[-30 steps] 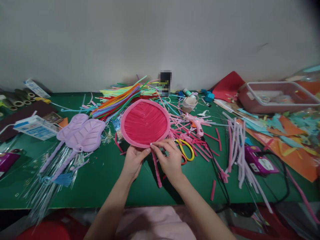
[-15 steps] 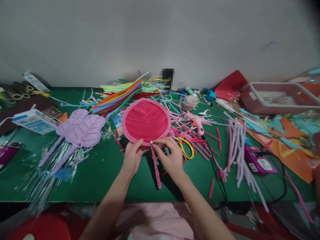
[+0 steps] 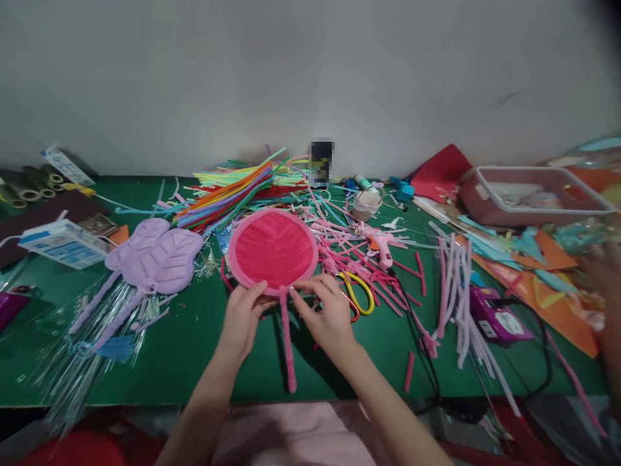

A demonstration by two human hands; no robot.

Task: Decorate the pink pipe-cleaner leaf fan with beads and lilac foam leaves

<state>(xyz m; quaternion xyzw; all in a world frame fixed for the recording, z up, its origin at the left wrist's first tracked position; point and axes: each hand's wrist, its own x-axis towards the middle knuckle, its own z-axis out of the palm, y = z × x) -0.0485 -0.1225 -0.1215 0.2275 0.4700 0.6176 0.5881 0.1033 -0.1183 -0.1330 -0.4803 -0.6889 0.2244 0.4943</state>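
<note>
A pink hand fan (image 3: 274, 249) with a leaf-vein pattern and a paler padded rim is held over the table, its wrapped handle (image 3: 288, 343) pointing toward me. My left hand (image 3: 244, 317) pinches the lower left rim between thumb and fingers. At the joint of rim and handle, the thumb and fingers of my right hand (image 3: 326, 310) close on the fan; the spot under the fingertips is partly hidden. Close behind my right hand lie scissors (image 3: 359, 294) with yellow and red on the handles.
Two purple leaf-shaped fans (image 3: 162, 262) lie at left on clear strips. Behind is a heap of coloured pipe cleaners (image 3: 242, 194). A pink glue gun (image 3: 381, 246) rests right of centre, near a purple box (image 3: 499, 315) with a black cable. Another person's hand (image 3: 604, 272) is at the right edge.
The fan has shifted left and somewhat lower in view, its handle swinging left. A white bead seen at my right fingertips is now out of sight. Another person's hand has appeared at right.
</note>
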